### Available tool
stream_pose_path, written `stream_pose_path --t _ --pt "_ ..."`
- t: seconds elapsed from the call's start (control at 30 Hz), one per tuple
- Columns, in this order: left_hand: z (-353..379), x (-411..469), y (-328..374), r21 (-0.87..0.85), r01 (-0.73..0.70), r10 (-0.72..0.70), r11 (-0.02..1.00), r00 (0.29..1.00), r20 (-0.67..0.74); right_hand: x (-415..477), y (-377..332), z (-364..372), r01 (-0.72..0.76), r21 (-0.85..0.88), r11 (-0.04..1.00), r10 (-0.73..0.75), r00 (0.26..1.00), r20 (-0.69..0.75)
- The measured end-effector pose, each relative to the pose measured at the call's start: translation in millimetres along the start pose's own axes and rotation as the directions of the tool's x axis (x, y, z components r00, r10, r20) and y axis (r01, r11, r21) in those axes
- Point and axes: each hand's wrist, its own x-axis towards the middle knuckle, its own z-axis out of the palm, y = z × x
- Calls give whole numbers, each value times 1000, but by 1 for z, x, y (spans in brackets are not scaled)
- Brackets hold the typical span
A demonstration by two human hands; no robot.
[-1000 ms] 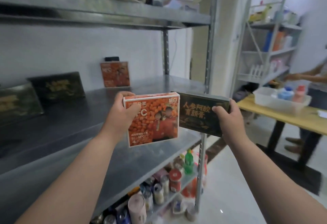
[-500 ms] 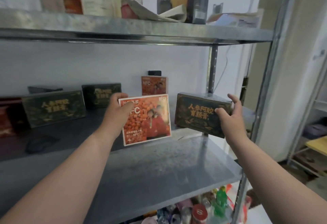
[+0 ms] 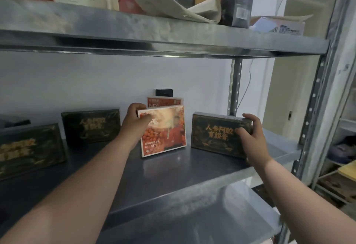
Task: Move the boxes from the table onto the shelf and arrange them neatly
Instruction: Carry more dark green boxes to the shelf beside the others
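Left hand point(image 3: 134, 123) fingers curl round the top-left corner of the orange NFC box point(image 3: 165, 133); right hand point(image 3: 250, 135) pinches the right end of the dark green box point(image 3: 213, 133). Both upright on the middle shelf point(image 3: 173, 172), probably seated. Cartons look stiff, light, glossy: grip edges.

The front of the shelf point(image 3: 173, 178) is open. Further back stand the left dark boxes point(image 3: 90, 126), an orange box point(image 3: 165, 137) and a right dark box point(image 3: 213, 133), with thin gaps between.

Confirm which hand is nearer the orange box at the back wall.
Left. The left hand grips the front orange box directly before the rear orange box; the right hand holds the dark box farther right.
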Motion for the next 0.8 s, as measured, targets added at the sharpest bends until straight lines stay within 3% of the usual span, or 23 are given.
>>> stream_pose_path --t 0.13,0.37,0.53,0.8 --pt "2 36 -17 100 -88 85 991 996 36 17 9 6 -1 23 1000 1 1000 -14" --pt "18 53 -21 141 -179 172 974 983 57 29 20 0 17 67 998 -27 988 154" --pt "23 52 -21 293 -232 220 927 973 76 32 24 -7 30 117 993 -50 985 167" --pt "23 26 -21 534 -202 246 821 969 -11 30 23 -14 39 174 984 -90 950 299"
